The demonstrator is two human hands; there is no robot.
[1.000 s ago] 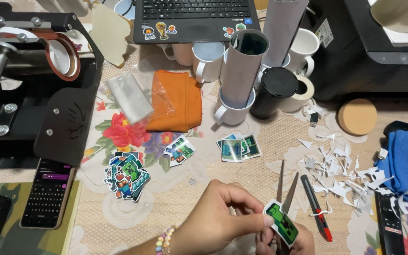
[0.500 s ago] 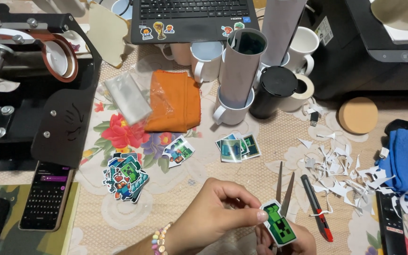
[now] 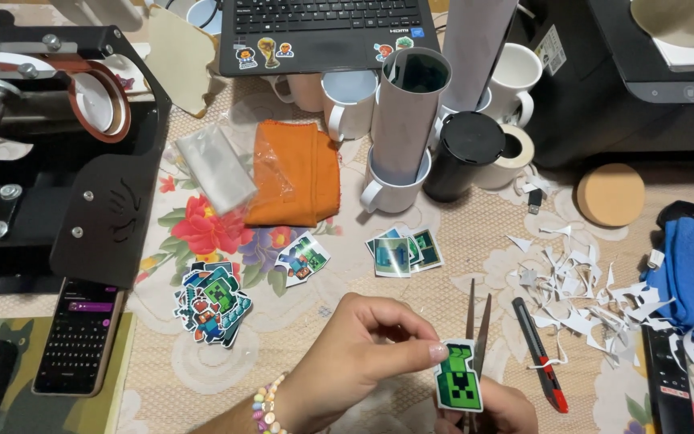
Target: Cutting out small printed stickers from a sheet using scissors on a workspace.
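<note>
Head view shows the left hand pinching a green sticker by its top edge, low over the tabletop. Right hand is mostly hidden under the sticker and grips scissors, blades a little apart and pointing up. Paper scraps and a red cutter lie just to the right.

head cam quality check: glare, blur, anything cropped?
Head view: even indoor light, soft shadows; mild glare on the clear plastic bag; left hand, green sticker and scissors sharp; right hand cropped by the bottom edge.
</note>
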